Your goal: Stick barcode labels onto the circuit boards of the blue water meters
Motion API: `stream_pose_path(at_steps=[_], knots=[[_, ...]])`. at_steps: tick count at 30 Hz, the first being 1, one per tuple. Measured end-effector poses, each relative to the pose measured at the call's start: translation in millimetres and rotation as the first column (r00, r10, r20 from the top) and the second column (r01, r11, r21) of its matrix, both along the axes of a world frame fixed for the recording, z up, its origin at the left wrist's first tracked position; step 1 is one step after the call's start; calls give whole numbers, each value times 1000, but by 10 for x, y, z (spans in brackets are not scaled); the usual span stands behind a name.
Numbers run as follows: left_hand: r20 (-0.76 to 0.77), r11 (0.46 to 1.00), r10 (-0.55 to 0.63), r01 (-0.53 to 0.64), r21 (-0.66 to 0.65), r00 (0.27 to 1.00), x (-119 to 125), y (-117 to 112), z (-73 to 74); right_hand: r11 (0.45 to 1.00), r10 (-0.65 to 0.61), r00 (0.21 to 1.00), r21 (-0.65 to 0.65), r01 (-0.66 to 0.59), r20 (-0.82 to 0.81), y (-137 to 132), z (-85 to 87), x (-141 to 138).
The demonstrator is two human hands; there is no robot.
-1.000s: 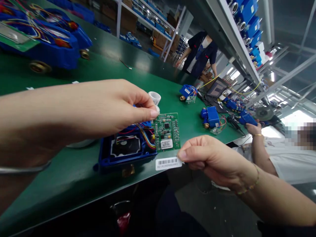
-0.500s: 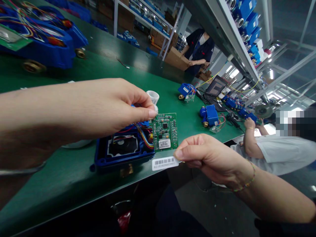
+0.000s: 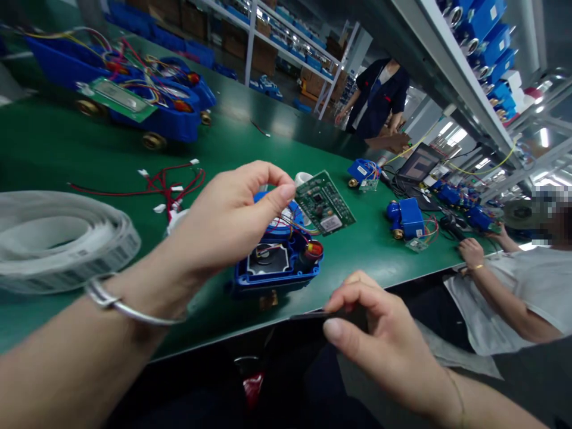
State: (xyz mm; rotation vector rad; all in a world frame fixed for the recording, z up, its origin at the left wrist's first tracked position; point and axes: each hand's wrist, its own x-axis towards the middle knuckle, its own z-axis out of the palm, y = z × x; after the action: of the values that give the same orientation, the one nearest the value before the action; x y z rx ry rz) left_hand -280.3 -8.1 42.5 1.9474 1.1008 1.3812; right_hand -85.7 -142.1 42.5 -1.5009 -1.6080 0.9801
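My left hand [image 3: 227, 226] is closed in a pinch on the left edge of a green circuit board [image 3: 325, 203]. It holds the board tilted above an open blue housing [image 3: 277, 269] on the green table [image 3: 67, 155]. Coloured wires run from the board down into the housing. My right hand [image 3: 379, 336] hovers in front of the table edge, thumb and fingers pinched on a barcode label [image 3: 308, 314] that shows only edge-on as a thin dark strip. A small white cap [image 3: 304, 177] stands just behind the board.
A roll of barcode labels [image 3: 67, 238] lies at the left, red wires [image 3: 165, 182] beside it. Blue units with boards [image 3: 134, 101] sit at the back left, others [image 3: 404, 217] to the right. A co-worker's arm [image 3: 487, 283] rests at the right; a person [image 3: 379, 95] stands by the shelves.
My left hand has lifted the circuit board up off the housing and tilted it. My right hand has dropped lower and turned the label edge-on. The view has swung left.
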Motion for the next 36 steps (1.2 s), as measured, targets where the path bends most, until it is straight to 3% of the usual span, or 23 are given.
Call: stream_pose_path(at_steps=[4, 9, 28, 36], knots=[[90, 982, 133, -143, 120, 987, 1, -81, -231, 960, -116, 979, 273, 67, 166, -15, -328, -192], [74, 972, 145, -156, 174, 987, 24, -119, -233, 914, -210, 939, 394, 91, 271, 63, -429, -309], [62, 972, 134, -143, 185, 989, 12, -120, -235, 893, -231, 905, 447, 52, 358, 218, -371, -395], [76, 965, 149, -162, 208, 986, 30, -107, -263, 884, -275, 904, 457, 103, 328, 121, -402, -383]])
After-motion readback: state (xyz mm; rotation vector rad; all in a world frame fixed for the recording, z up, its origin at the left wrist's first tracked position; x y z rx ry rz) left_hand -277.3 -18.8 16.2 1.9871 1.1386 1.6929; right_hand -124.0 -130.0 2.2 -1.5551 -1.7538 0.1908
